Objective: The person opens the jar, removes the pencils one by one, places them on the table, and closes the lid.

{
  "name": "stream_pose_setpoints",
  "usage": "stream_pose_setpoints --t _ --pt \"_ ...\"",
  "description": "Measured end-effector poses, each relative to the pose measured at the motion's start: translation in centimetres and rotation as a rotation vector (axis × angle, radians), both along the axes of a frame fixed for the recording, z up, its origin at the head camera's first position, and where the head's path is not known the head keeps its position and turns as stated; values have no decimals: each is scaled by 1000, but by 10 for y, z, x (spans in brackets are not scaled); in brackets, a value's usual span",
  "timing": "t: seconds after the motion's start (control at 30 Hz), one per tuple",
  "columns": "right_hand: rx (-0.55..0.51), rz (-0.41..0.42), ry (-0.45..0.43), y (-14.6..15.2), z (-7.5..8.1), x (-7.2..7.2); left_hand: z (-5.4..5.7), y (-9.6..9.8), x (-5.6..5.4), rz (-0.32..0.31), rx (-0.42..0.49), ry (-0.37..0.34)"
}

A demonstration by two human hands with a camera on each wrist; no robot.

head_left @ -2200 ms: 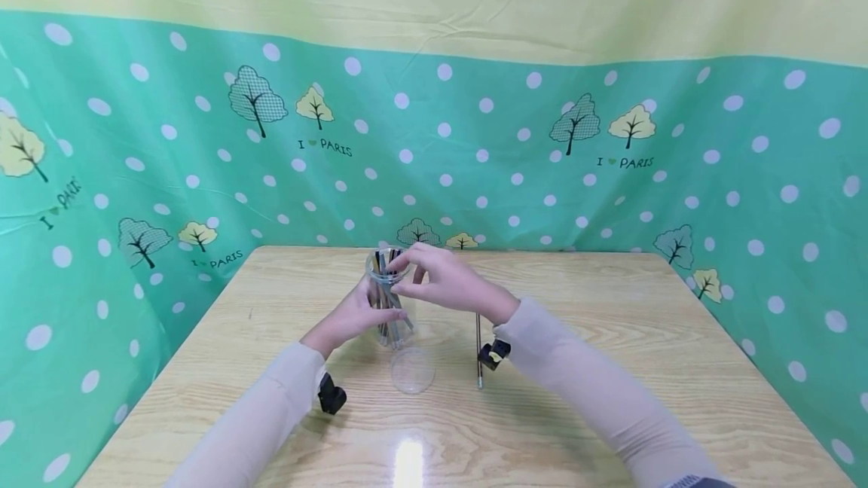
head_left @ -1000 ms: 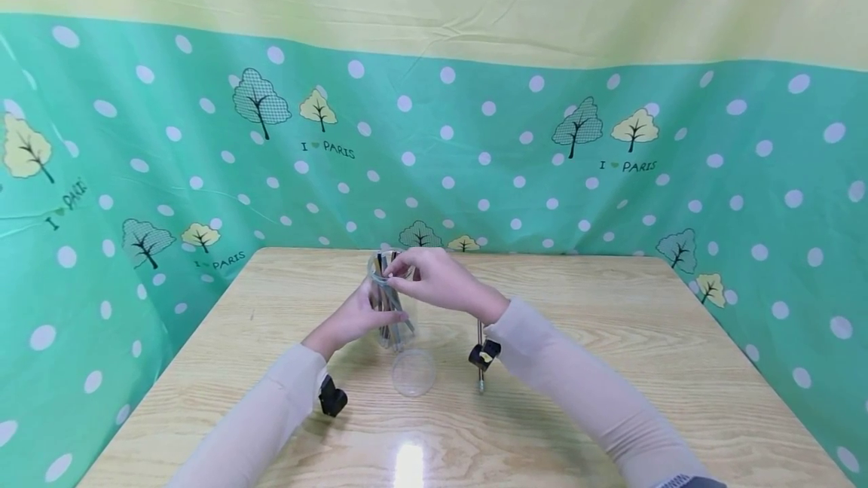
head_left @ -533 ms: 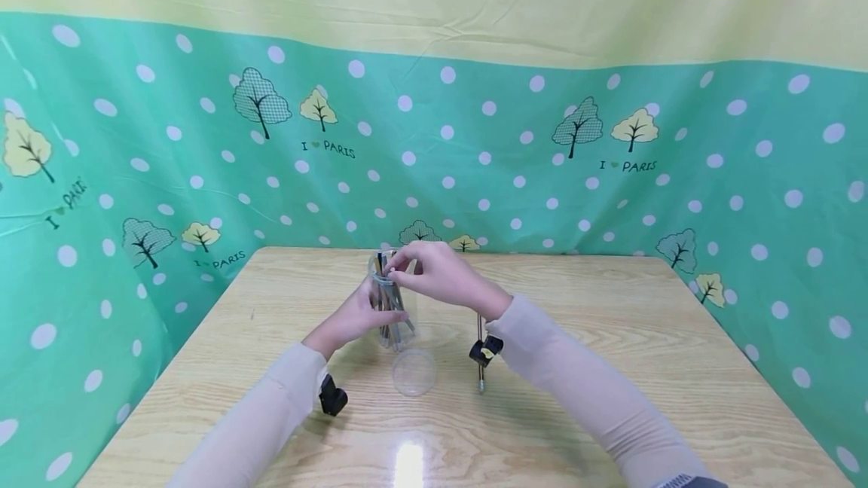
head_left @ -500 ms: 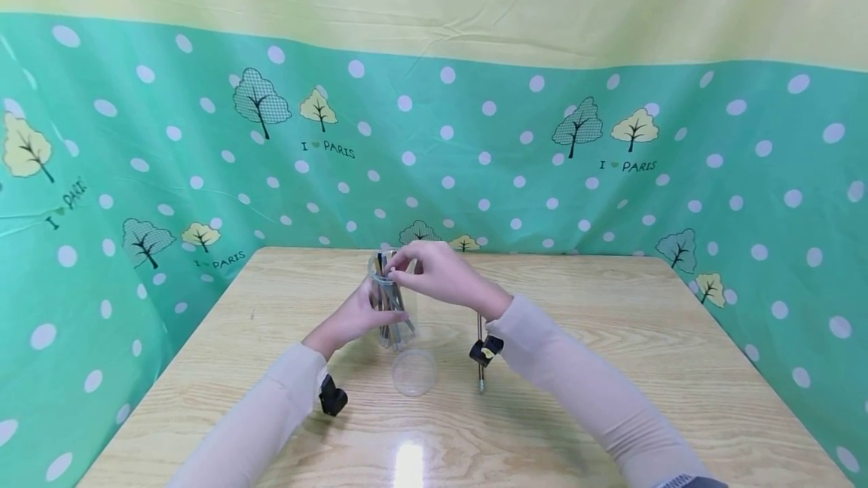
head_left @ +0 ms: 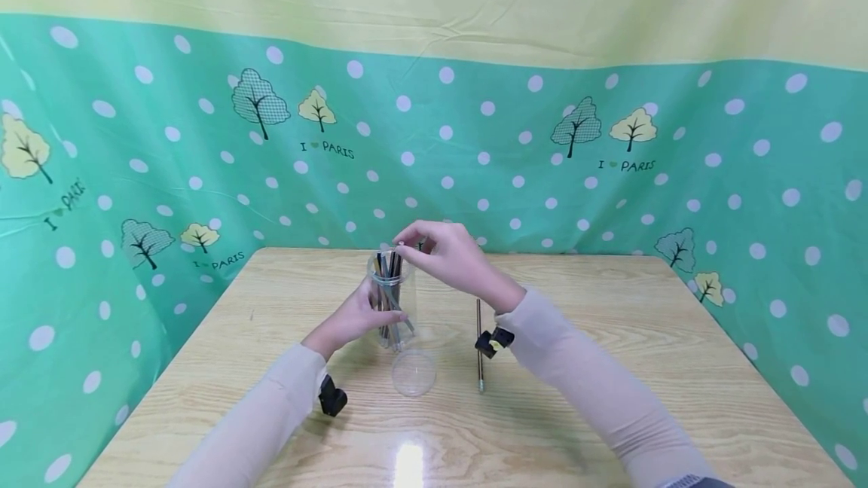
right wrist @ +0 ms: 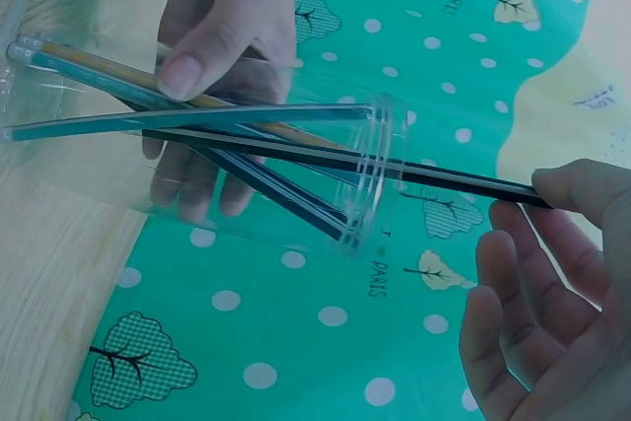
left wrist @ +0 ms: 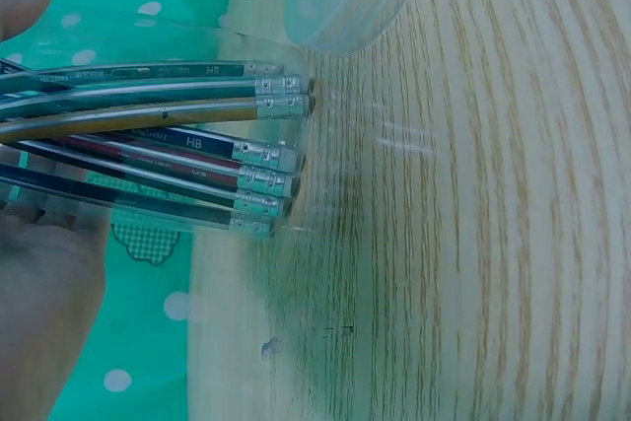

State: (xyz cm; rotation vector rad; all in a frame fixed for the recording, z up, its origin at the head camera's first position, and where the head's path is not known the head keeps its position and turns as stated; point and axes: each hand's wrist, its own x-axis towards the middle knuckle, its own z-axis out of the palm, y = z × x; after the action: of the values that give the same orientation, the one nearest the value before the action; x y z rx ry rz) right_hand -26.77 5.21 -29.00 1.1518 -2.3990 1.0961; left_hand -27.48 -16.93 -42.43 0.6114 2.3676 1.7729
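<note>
My left hand grips a clear plastic jar round its side, keeping it upright on or just above the table; I cannot tell which. Several pencils stand in the jar, their eraser ends at the bottom. With thumb and forefinger, my right hand pinches one dark pencil by its upper end. That pencil pokes out of the jar's mouth, while its lower part is still inside among the others. A single pencil lies on the table below the right wrist.
A round clear lid lies flat on the wooden table in front of the jar. Behind the table's far edge hangs a green and yellow patterned cloth. A black camera is strapped to each wrist.
My right hand has risen from the jar's mouth, drawing the dark pencil partly up. The left hand and the jar have stayed in place.
</note>
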Motion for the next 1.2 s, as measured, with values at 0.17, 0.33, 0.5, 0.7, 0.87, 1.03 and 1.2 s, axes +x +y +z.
stream_pose_setpoints --t 0.17,0.33,0.5,0.7,0.87,1.03,1.2 --pt "-71 8 32 5 4 0 1 0 1 18 -13 -21" --pt "-127 12 72 8 9 3 2 0 2 23 -18 -33" --pt "-137 3 84 12 12 3 2 1 2 39 -21 -41" --pt "-172 -7 88 17 15 3 1 1 2 59 -24 -40" --pt "-198 -4 103 22 19 3 -1 0 1 44 -14 -26" --pt "-224 -6 120 28 24 5 0 0 3 47 -21 -33" --pt "-254 -20 144 35 30 7 1 0 4 58 -32 -41"
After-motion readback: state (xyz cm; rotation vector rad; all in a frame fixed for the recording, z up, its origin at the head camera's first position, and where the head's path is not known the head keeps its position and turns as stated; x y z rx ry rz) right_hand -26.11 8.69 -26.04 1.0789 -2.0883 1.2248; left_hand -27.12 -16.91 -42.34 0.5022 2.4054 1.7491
